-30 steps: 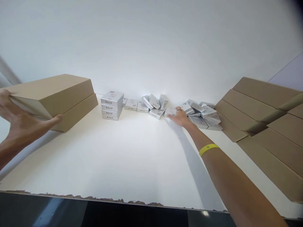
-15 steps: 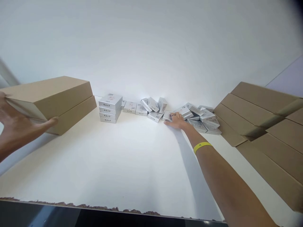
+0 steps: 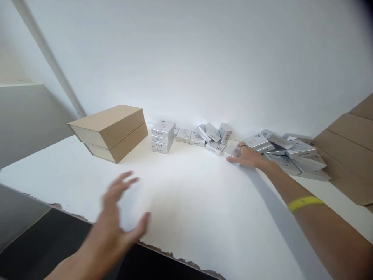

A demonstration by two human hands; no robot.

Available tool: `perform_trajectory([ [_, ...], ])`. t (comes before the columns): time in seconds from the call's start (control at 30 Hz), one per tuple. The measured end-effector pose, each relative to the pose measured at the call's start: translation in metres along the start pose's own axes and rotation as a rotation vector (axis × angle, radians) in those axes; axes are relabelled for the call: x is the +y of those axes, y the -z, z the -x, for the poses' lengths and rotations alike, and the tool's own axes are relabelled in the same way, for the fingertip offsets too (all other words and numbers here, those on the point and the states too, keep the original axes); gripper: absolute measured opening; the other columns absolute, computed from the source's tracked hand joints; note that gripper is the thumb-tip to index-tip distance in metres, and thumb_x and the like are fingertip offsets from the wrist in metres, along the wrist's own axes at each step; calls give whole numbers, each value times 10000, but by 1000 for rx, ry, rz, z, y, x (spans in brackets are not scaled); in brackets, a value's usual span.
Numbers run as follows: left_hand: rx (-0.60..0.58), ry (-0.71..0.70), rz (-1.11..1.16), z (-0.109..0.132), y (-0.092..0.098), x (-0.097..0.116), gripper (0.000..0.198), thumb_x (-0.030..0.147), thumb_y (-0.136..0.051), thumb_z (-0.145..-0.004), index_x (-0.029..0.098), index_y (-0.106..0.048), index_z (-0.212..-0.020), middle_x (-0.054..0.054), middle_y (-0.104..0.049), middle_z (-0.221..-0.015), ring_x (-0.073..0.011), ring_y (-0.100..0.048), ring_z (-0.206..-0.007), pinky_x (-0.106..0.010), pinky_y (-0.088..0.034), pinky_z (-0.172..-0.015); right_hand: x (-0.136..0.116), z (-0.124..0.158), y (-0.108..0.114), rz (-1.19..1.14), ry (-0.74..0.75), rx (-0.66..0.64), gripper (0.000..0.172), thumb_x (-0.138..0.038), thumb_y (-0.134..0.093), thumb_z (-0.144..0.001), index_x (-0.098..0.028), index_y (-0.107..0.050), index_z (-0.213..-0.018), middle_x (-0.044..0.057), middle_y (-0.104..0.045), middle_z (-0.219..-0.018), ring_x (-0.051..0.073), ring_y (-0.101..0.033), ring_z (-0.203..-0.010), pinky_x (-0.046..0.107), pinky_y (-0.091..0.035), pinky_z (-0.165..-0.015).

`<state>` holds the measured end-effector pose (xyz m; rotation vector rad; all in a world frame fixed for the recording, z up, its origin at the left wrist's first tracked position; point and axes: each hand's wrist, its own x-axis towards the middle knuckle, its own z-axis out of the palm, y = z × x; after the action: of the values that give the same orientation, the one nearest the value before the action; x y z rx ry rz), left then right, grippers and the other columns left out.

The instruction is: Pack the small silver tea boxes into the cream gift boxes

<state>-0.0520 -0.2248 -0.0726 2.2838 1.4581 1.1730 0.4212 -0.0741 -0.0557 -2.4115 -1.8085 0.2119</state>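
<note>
My left hand [image 3: 112,221] hangs over the front edge of the white table, fingers apart, holding nothing, slightly blurred. My right hand [image 3: 246,156], with a ring and a yellow wristband, has its thumb and fingers around a small silver box [image 3: 232,151] lying on the table. Left of it, several silver boxes [image 3: 215,147] lie loosely by the wall, some leaning. A neat stack of silver boxes [image 3: 162,136] stands farther left. To the right of my right hand is a jumbled heap of silver boxes [image 3: 303,149].
Two large brown boxes [image 3: 116,126] are stacked at the back left of the table [image 3: 180,202]. More brown boxes [image 3: 346,151] stand at the far right. The table's front edge is chipped, and a white wall rises behind.
My left hand has let go of the two brown boxes and moved toward the front edge, fingers apart. The view has turned left. My right hand remains at the silver box.
</note>
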Motion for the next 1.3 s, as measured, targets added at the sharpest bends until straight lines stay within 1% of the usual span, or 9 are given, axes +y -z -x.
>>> perform_trajectory([
  [0.17,-514,-201,190,-55,-75,59,565,311,-726,-805,211,-384,-1243,-165,-422,-1484,-306,-409,-1390,-501,-416,-1130,-15,69,-29,-85,-84,136,975,-782,-578,-710,-104,-401,-1388,234,-439,-1472,425,-420,-1346,532,-405,-1065],
  [0.33,-573,-148,188,-113,-153,86,1091,544,-878,-590,101,-278,-1387,-274,-323,-1526,-395,-343,-1422,-533,-396,-1119,-43,118,-39,-230,-148,140,785,-783,-228,-865,-153,-555,-1202,221,-594,-1293,401,-542,-1241,538,-449,-1011],
  [0.43,-580,-114,180,-126,-174,88,957,581,-832,-607,143,-364,-1317,-194,-557,-1315,-378,-515,-1251,-547,-424,-1045,-49,120,-19,-295,-118,71,755,-730,-59,-919,-238,-627,-998,123,-714,-1036,319,-677,-1002,465,-529,-873],
  [0.53,-583,-131,171,-125,-171,80,696,523,-792,-665,196,-449,-1174,-133,-622,-1188,-349,-563,-1134,-548,-421,-1000,-53,94,1,-262,-124,64,622,-767,-378,-860,-231,-585,-1098,116,-699,-1104,322,-674,-1000,457,-530,-867],
  [0.6,-586,-155,178,-121,-162,71,633,500,-782,-683,202,-455,-1135,-135,-614,-1189,-345,-555,-1119,-539,-435,-967,-61,66,3,-242,-134,59,766,-749,-570,-769,-198,-474,-1292,151,-621,-1283,331,-637,-1114,435,-525,-910],
  [0.7,-563,-189,199,-116,-151,55,603,486,-785,-697,206,-455,-1117,-132,-595,-1202,-338,-521,-1164,-546,-407,-1004,-79,23,-12,-203,-176,83,999,-743,-642,-711,-135,-324,-1437,226,-426,-1479,378,-453,-1351,462,-423,-1067],
  [0.83,-488,-207,225,-114,-148,38,644,513,-790,-712,206,-440,-1157,-136,-582,-1194,-340,-483,-1222,-582,-349,-1071,-95,-11,-39,-153,-210,120,991,-685,-664,-713,-107,-311,-1436,265,-409,-1456,417,-355,-1399,525,-293,-1136],
  [1.03,-396,-264,320,-111,-151,31,676,385,-775,-748,222,-332,-1232,-185,-328,-1495,-323,-276,-1431,-520,-375,-1138,-77,-20,-50,-145,-76,192,846,-771,-606,-692,-173,-417,-1260,186,-475,-1364,358,-368,-1373,501,-194,-1174],
  [1.3,-429,-239,464,-107,-149,24,862,410,-831,-706,268,-221,-1299,-178,-80,-1583,-320,-237,-1470,-506,-488,-1069,-58,20,-47,-157,-11,149,779,-788,-606,-675,-209,-421,-1161,158,-458,-1318,362,-418,-1292,493,-356,-1093],
])
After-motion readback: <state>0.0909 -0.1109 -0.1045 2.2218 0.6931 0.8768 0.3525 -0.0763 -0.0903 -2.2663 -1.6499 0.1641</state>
